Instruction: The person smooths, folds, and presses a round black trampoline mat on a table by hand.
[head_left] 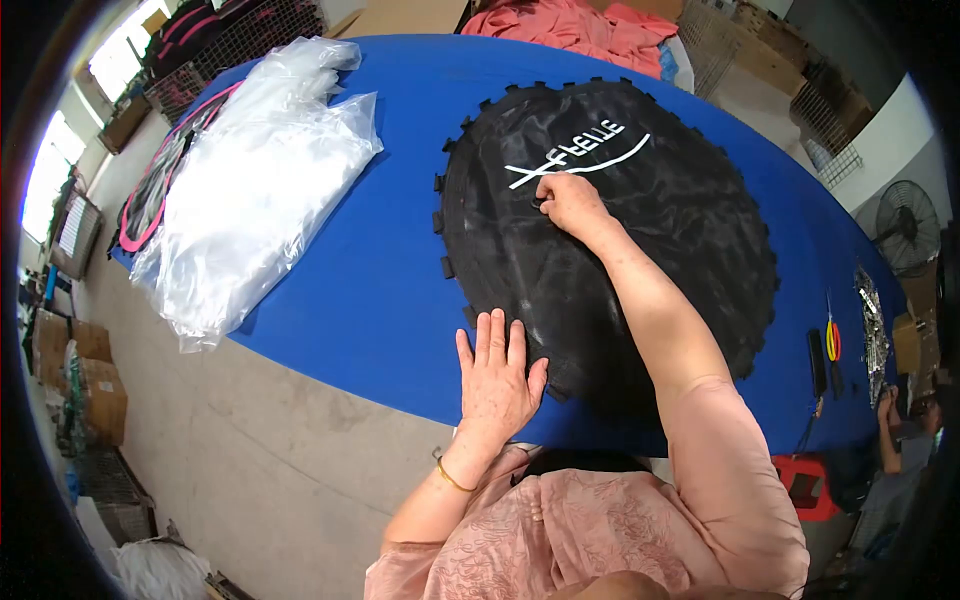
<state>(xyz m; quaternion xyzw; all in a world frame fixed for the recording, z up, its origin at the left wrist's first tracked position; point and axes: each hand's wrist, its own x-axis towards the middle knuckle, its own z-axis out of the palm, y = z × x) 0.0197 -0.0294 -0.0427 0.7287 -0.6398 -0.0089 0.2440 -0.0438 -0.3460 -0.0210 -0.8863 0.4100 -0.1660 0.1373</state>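
A round black trampoline mat (660,215) lies on the blue-covered table, with short tabs round its rim and white lettering across its far part. My right hand (574,206) is closed just below the lettering, fingertips pinched together over the mat. Something small and dark shows at those fingertips, too small to name. My left hand (497,378) rests flat with its fingers stretched out, at the near left edge of the mat, partly on the blue cloth. Nothing is held in it.
Clear plastic sheeting (260,190) covers the table's left side, beside a pink-edged mesh item (135,222). At right lie yellow-and-red-handled scissors (833,342), a black tool (817,362) and a pile of small metal pieces (873,335). Another person's arm (888,435) shows far right.
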